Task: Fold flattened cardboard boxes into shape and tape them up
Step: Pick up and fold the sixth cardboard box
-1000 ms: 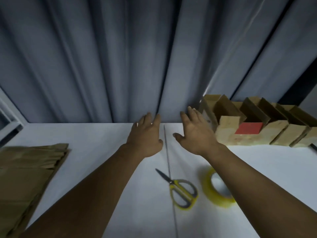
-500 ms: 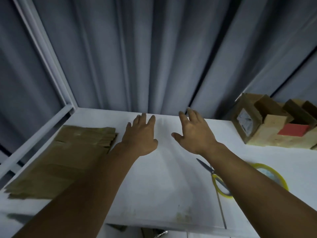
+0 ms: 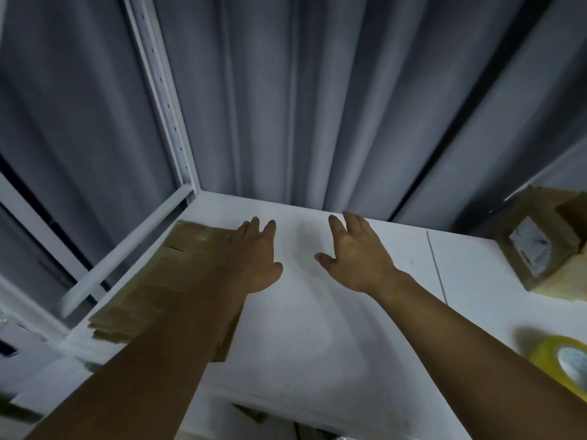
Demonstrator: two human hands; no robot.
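Observation:
A stack of flattened brown cardboard boxes (image 3: 165, 281) lies on the left part of the white table (image 3: 305, 328). My left hand (image 3: 259, 258) hovers with straight fingers over the stack's right far corner and holds nothing. My right hand (image 3: 357, 257) is held out over the bare table to the right of it, fingers spread, empty. A roll of yellow tape (image 3: 562, 360) lies at the right edge. Folded-up cardboard boxes (image 3: 540, 246) stand at the far right, cut off by the frame.
Grey curtains (image 3: 317, 106) hang behind the table. A white metal shelf frame (image 3: 165, 100) rises at the table's left far corner, with rails running down the left side. The table's near edge crosses the bottom of the view.
The view has swung left. The cardboard stack now lies under my left arm, and my left hand has come over its corner. The scissors have left the view. Both hands stay empty.

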